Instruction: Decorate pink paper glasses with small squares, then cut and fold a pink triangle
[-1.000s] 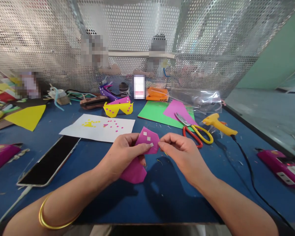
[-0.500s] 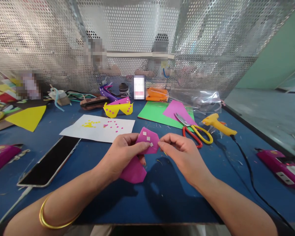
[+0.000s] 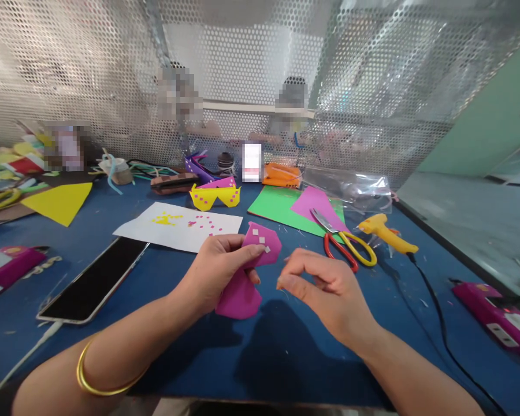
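Observation:
In the middle of the head view, my left hand (image 3: 219,266) grips a pair of magenta craft glasses (image 3: 239,299) between thumb and fingers. Three small whitish squares sit in a row on the upper lobe, the lowest right by my thumb tip. My fingers cover the middle of the piece. Just to the right, apart from the glasses, my right hand (image 3: 318,286) hovers with curled fingers, thumb and forefinger drawn together. Whatever may be between those fingertips is too small to make out.
White paper (image 3: 182,234) carries yellow and magenta bits. Yellow glasses (image 3: 215,197) stand behind it. Scissors (image 3: 335,231) lie partly on a green sheet (image 3: 268,202), beside a yellow glue gun (image 3: 385,231) with a trailing cord. A phone (image 3: 93,283) lies left; perforated metal closes off the back.
My right hand has drawn away from the right edge of the magenta glasses, downward. My left hand keeps its hold. The whole view has shifted slightly.

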Available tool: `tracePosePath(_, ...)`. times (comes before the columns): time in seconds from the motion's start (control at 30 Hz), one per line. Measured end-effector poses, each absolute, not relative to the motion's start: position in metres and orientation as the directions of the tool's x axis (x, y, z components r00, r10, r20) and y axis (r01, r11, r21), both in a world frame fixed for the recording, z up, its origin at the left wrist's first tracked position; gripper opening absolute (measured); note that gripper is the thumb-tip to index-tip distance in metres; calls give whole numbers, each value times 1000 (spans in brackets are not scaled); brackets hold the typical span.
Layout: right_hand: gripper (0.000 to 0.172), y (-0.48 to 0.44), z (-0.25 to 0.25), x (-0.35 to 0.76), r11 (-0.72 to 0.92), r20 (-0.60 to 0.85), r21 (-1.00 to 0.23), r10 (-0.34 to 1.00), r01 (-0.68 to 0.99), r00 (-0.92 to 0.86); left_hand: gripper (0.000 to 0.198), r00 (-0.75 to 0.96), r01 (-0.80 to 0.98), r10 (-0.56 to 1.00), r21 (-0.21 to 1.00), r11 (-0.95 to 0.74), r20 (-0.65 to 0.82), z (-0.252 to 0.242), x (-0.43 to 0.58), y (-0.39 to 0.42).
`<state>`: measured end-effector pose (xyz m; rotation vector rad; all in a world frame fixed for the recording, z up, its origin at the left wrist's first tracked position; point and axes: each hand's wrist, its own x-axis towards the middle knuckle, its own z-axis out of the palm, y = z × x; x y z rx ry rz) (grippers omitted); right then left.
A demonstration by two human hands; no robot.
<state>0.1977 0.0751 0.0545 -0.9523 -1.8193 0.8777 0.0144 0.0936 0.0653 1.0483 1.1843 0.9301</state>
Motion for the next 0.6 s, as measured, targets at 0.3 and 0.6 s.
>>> tracePosePath(0.3, 7, 79, 40, 194, 683, 794, -215, 538, 698, -282, 27, 215, -72, 941, 956, 283, -262, 63, 17, 91)
tracePosePath(0.6, 12, 73, 43, 184, 733, 755, -309, 577, 606, -313, 26, 219, -66, 950, 968, 242, -223, 67, 18, 88)
